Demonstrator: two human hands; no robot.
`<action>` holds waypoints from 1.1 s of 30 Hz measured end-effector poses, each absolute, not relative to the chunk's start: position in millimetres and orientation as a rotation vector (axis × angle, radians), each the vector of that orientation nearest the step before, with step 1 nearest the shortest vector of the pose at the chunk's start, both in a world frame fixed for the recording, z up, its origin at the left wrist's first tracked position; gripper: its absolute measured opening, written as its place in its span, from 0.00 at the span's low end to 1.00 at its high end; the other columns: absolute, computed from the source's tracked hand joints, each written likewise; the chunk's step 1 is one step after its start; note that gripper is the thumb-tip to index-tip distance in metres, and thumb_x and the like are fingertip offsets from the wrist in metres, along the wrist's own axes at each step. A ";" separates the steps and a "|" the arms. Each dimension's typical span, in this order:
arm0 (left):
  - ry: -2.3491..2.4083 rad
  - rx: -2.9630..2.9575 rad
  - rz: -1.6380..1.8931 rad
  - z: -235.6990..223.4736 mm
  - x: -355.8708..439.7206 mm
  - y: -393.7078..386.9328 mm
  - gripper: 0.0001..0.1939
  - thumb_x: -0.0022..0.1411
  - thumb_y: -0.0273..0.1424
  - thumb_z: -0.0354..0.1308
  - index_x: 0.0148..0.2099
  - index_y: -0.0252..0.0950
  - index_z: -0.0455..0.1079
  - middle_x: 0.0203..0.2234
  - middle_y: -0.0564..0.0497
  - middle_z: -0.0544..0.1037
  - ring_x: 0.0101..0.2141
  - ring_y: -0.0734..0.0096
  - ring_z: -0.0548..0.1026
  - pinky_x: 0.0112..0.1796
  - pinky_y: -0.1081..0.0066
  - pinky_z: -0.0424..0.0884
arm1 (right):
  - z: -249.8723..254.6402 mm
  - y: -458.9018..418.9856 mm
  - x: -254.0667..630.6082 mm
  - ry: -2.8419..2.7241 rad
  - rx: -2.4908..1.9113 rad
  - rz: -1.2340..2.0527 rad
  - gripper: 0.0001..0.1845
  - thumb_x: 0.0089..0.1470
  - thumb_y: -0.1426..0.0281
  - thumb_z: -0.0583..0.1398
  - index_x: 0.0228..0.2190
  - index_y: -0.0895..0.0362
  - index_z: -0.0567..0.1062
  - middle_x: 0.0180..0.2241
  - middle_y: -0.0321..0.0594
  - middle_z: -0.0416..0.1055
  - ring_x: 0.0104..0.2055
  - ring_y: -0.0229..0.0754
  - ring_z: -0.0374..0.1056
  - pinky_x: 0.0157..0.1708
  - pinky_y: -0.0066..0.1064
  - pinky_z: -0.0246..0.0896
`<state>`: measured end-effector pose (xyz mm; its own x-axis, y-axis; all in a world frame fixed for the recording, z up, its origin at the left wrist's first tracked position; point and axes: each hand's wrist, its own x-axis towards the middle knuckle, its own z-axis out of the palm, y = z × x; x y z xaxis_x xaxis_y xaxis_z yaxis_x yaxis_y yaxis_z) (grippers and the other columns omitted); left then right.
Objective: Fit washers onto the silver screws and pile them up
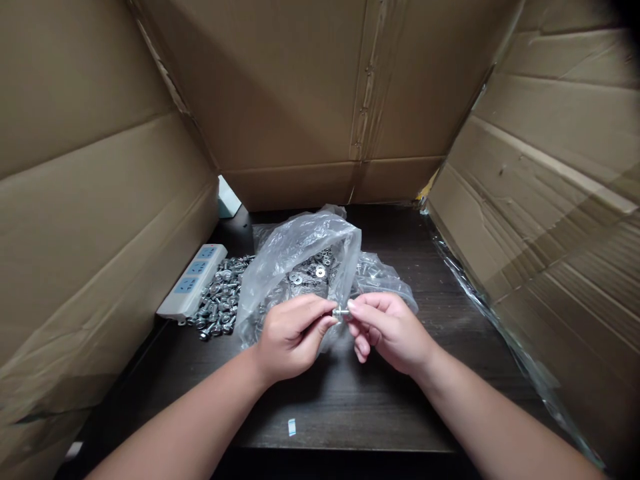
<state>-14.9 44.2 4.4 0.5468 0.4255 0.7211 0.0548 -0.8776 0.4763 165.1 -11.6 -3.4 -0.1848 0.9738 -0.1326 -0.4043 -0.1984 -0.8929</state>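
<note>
Between my two hands, just in front of the plastic bag, is a small metal bolt (342, 312) lying sideways. My left hand (295, 333) pinches its left end, where a washer seems to sit, between thumb and forefinger. The thumb and forefinger of my right hand (387, 328) close on its right end, with the other fingers curled below. Behind them a clear plastic bag (300, 233) gapes toward me, with loose washers (320, 271) and small rings inside. Left of the bag lies a pile of bolts (219, 297) with washers on them.
A white power strip (193, 281) stands beside the bolt pile. Another clear bag (383, 273) with metal parts lies behind my right hand. Cardboard walls (295, 100) enclose the dark table (380, 413) on three sides. A small paper scrap (292, 427) lies near the front edge.
</note>
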 end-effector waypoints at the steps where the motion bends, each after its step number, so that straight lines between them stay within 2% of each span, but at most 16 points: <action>1: 0.394 2.385 1.258 3.8 -15.0 44.1 0.12 0.59 0.20 0.58 0.46 0.34 0.73 0.27 0.48 0.77 0.26 0.74 0.73 0.29 0.75 0.71 | -4.0 -10.8 164.4 -0.881 -0.944 1.652 0.21 0.52 0.56 0.64 0.21 0.62 0.73 0.16 0.34 0.67 0.12 0.32 0.61 0.12 0.26 0.61; 4: 0.419 2.350 1.251 2.7 -14.3 43.9 0.11 0.59 0.21 0.58 0.44 0.34 0.74 0.26 0.49 0.77 0.25 0.75 0.73 0.28 0.75 0.70 | -5.1 -8.6 162.9 -0.865 -1.069 1.646 0.29 0.54 0.49 0.59 0.20 0.63 0.72 0.13 0.35 0.65 0.10 0.33 0.60 0.09 0.25 0.59; 6: 0.443 2.316 1.260 2.9 -13.6 43.9 0.09 0.59 0.21 0.59 0.43 0.34 0.74 0.26 0.49 0.77 0.25 0.74 0.73 0.28 0.75 0.70 | -4.5 -8.0 162.9 -0.868 -1.078 1.590 0.29 0.56 0.48 0.56 0.23 0.62 0.72 0.16 0.36 0.67 0.11 0.34 0.62 0.10 0.25 0.61; 10: 0.491 2.269 1.295 3.8 -13.4 44.4 0.08 0.59 0.21 0.60 0.41 0.34 0.75 0.28 0.49 0.79 0.27 0.74 0.75 0.29 0.76 0.71 | -1.2 -10.7 163.4 -0.952 -0.974 1.448 0.18 0.54 0.56 0.62 0.38 0.59 0.73 0.28 0.36 0.72 0.18 0.34 0.70 0.19 0.26 0.67; 13: 0.541 2.250 1.304 3.4 -13.9 44.7 0.07 0.59 0.22 0.60 0.40 0.34 0.75 0.28 0.49 0.78 0.27 0.74 0.75 0.29 0.75 0.71 | 0.2 -13.8 162.4 -1.025 -0.952 1.363 0.20 0.50 0.63 0.67 0.43 0.56 0.72 0.35 0.38 0.72 0.21 0.35 0.72 0.22 0.29 0.69; 15: 0.543 2.245 1.297 3.1 -13.8 44.7 0.07 0.59 0.22 0.60 0.40 0.34 0.75 0.28 0.49 0.79 0.27 0.74 0.76 0.30 0.75 0.72 | 0.5 -15.1 161.8 -1.066 -0.960 1.322 0.18 0.50 0.65 0.67 0.43 0.57 0.73 0.35 0.38 0.72 0.21 0.36 0.72 0.22 0.30 0.69; 20: 0.488 2.283 1.298 4.8 -12.7 44.4 0.09 0.59 0.21 0.60 0.42 0.35 0.75 0.27 0.50 0.79 0.27 0.75 0.75 0.30 0.76 0.72 | 3.5 -15.4 163.2 -1.113 -1.018 1.312 0.14 0.52 0.64 0.66 0.39 0.60 0.76 0.24 0.35 0.72 0.20 0.35 0.69 0.22 0.28 0.66; 25: 0.446 2.315 1.260 5.9 -13.0 44.8 0.09 0.59 0.22 0.58 0.43 0.34 0.74 0.26 0.48 0.78 0.26 0.73 0.74 0.28 0.74 0.71 | 2.5 -14.7 165.4 -1.123 -1.001 1.382 0.14 0.53 0.61 0.65 0.32 0.61 0.76 0.21 0.34 0.69 0.18 0.33 0.66 0.20 0.26 0.63; 29: 0.429 2.307 1.210 5.6 -14.0 44.5 0.09 0.58 0.21 0.59 0.42 0.33 0.74 0.25 0.48 0.76 0.24 0.75 0.72 0.26 0.74 0.69 | -4.4 -13.6 164.0 -1.077 -0.964 1.473 0.19 0.57 0.58 0.61 0.23 0.60 0.70 0.16 0.30 0.64 0.15 0.32 0.62 0.17 0.25 0.61; 33: 0.437 2.292 1.178 7.2 -13.3 43.6 0.07 0.58 0.22 0.59 0.40 0.32 0.75 0.22 0.49 0.75 0.22 0.75 0.70 0.25 0.75 0.68 | -7.4 -12.2 161.6 -1.053 -1.013 1.495 0.23 0.57 0.53 0.59 0.23 0.60 0.70 0.14 0.29 0.61 0.12 0.32 0.60 0.13 0.24 0.59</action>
<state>-13.3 43.6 7.2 0.5691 0.5001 0.6527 0.0459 -0.8118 0.5821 161.6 -12.2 -7.4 -0.1456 0.9860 -0.0815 -0.2555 -0.1171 -0.9597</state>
